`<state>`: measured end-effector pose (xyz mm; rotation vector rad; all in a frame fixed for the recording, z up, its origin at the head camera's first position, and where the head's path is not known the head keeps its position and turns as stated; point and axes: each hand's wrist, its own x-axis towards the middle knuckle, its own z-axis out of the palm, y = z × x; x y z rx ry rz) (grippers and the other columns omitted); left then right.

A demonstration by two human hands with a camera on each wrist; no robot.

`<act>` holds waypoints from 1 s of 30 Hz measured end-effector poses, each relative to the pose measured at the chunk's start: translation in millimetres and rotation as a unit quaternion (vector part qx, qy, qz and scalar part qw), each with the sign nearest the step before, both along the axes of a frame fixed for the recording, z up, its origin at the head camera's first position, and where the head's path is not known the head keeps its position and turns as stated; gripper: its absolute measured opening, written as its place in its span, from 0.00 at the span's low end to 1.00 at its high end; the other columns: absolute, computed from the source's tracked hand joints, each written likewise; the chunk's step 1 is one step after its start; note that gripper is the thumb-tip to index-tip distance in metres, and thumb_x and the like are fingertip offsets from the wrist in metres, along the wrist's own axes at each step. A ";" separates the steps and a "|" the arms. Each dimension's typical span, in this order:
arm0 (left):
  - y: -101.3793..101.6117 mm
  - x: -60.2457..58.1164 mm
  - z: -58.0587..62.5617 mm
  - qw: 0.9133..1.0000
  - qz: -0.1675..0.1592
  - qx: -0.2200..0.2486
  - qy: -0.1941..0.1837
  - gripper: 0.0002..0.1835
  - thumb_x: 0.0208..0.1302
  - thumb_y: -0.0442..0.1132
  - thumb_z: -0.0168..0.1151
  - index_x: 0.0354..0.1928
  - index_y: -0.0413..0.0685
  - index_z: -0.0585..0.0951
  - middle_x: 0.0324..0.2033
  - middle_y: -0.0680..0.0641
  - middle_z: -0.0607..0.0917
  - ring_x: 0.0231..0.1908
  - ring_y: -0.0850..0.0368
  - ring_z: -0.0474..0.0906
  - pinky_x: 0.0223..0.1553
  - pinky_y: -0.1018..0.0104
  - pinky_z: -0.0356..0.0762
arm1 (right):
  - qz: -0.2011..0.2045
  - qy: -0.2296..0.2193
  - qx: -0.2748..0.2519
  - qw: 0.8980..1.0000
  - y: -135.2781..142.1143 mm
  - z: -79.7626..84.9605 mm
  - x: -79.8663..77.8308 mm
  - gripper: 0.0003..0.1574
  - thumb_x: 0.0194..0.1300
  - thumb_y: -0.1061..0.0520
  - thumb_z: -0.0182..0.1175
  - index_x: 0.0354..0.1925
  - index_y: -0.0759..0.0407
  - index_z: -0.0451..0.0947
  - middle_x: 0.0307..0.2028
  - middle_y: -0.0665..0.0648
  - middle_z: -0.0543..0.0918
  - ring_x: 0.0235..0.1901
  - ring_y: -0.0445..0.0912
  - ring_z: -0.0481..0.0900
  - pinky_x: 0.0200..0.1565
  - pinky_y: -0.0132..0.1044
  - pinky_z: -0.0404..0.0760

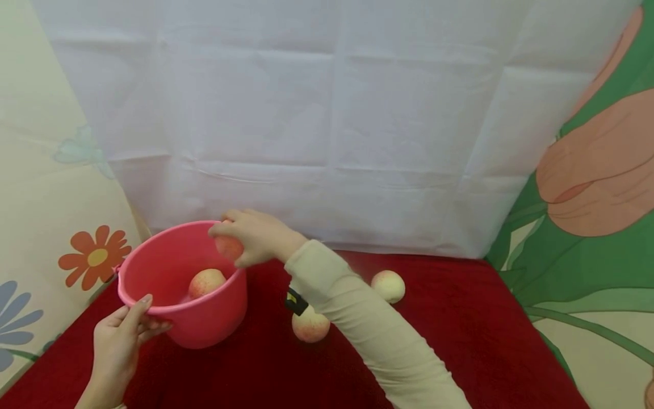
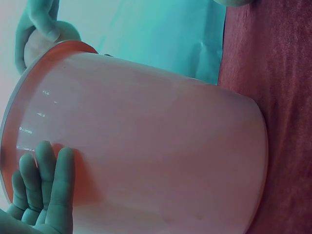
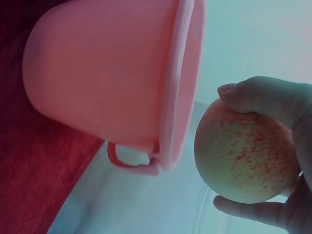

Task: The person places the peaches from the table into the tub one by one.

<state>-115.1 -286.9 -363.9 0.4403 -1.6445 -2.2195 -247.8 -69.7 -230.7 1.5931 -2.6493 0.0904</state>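
My left hand [image 1: 116, 346] grips the near-left rim of a pink bucket [image 1: 212, 321], thumb over the edge and fingers against the outer wall. The bucket stands on red cloth. Inside it lies one yellow-and-red peach [image 1: 206, 282]. Above the bucket's right rim, my right hand [image 1: 265, 236] holds another peach [image 1: 228, 246] between thumb and fingers. The right wrist view shows this held peach [image 3: 246, 151] just beyond the bucket's rim, its skin speckled red. In the left wrist view the fingers [image 2: 62, 185] lie along the bucket's side.
Two more peaches rest on the red cloth [image 1: 460, 341]: one peach [image 1: 310, 326] just under the right forearm, another peach [image 1: 390, 286] farther back. A white sheet [image 1: 332, 125] hangs behind, with flower-patterned panels [image 1: 587, 272] at both sides.
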 end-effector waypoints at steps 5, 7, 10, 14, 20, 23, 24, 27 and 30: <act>-7.9 -4.6 -9.9 1.000 0.001 -0.003 -0.007 0.14 0.62 0.43 0.58 0.21 0.47 0.82 0.11 0.49 0.77 0.17 0.56 0.80 0.26 0.65 0.81 | 0.004 0.011 -0.002 1.000 -12.9 -1.6 1.1 0.39 0.51 0.48 0.67 0.61 0.43 0.66 0.55 0.51 0.67 0.51 0.41 0.66 0.49 0.30 0.70; -15.9 -9.1 -21.2 1.000 0.002 -0.014 -0.007 0.13 0.61 0.43 0.59 0.22 0.47 0.83 0.12 0.49 0.78 0.18 0.55 0.81 0.27 0.64 0.81 | 0.007 0.014 0.000 1.000 -17.6 -3.1 2.2 0.38 0.50 0.47 0.67 0.61 0.43 0.67 0.54 0.51 0.68 0.51 0.41 0.66 0.49 0.30 0.69; -24.1 -12.9 -31.6 0.999 0.001 -0.031 -0.011 0.13 0.61 0.45 0.59 0.22 0.48 0.83 0.12 0.50 0.78 0.19 0.55 0.82 0.29 0.62 0.81 | 0.005 0.009 0.010 1.000 -24.5 -5.4 4.1 0.39 0.50 0.47 0.67 0.61 0.42 0.67 0.56 0.50 0.66 0.52 0.40 0.65 0.49 0.29 0.69; -20.0 -10.2 -24.6 1.000 0.002 -0.023 -0.005 0.13 0.62 0.44 0.59 0.23 0.46 0.83 0.12 0.48 0.78 0.18 0.54 0.81 0.27 0.63 0.81 | -0.009 -0.005 0.015 1.000 -32.6 -8.3 5.6 0.40 0.50 0.46 0.67 0.62 0.40 0.65 0.58 0.48 0.65 0.54 0.40 0.63 0.50 0.28 0.69; -5.9 -2.6 -6.6 1.000 0.001 -0.007 -0.007 0.14 0.61 0.44 0.59 0.20 0.47 0.82 0.11 0.49 0.77 0.18 0.56 0.81 0.26 0.66 0.81 | -0.004 -0.012 -0.008 1.000 -37.7 -15.0 6.3 0.43 0.53 0.44 0.65 0.65 0.39 0.59 0.64 0.50 0.58 0.60 0.41 0.59 0.56 0.27 0.65; -13.0 -6.2 -16.2 1.000 -0.005 -0.017 0.007 0.14 0.63 0.42 0.58 0.21 0.46 0.82 0.11 0.48 0.77 0.18 0.56 0.81 0.26 0.64 0.81 | 0.002 -0.010 -0.028 1.000 -37.5 -18.2 6.1 0.46 0.55 0.42 0.63 0.68 0.38 0.53 0.68 0.52 0.51 0.64 0.43 0.53 0.60 0.29 0.61; -16.3 -8.0 -20.3 1.000 -0.006 -0.022 0.008 0.14 0.63 0.42 0.57 0.21 0.46 0.82 0.11 0.48 0.77 0.18 0.55 0.81 0.27 0.63 0.81 | 0.004 -0.005 -0.031 1.000 -37.5 -18.8 6.1 0.47 0.55 0.41 0.62 0.68 0.38 0.52 0.68 0.52 0.50 0.64 0.44 0.52 0.61 0.29 0.60; -28.2 -14.3 -33.4 1.000 -0.015 -0.024 0.010 0.13 0.63 0.42 0.57 0.23 0.45 0.83 0.12 0.47 0.78 0.19 0.53 0.82 0.28 0.61 0.81 | 0.007 0.001 -0.029 1.000 -37.2 -19.5 6.2 0.48 0.54 0.38 0.61 0.69 0.38 0.51 0.68 0.52 0.50 0.65 0.44 0.51 0.61 0.30 0.59; -36.8 -19.0 -42.6 0.999 -0.023 -0.025 0.006 0.13 0.63 0.43 0.57 0.24 0.46 0.83 0.13 0.48 0.79 0.20 0.52 0.82 0.29 0.60 0.81 | 0.006 0.001 -0.019 1.000 -36.2 -19.6 6.4 0.48 0.54 0.37 0.61 0.69 0.38 0.51 0.69 0.52 0.49 0.65 0.44 0.50 0.61 0.30 0.60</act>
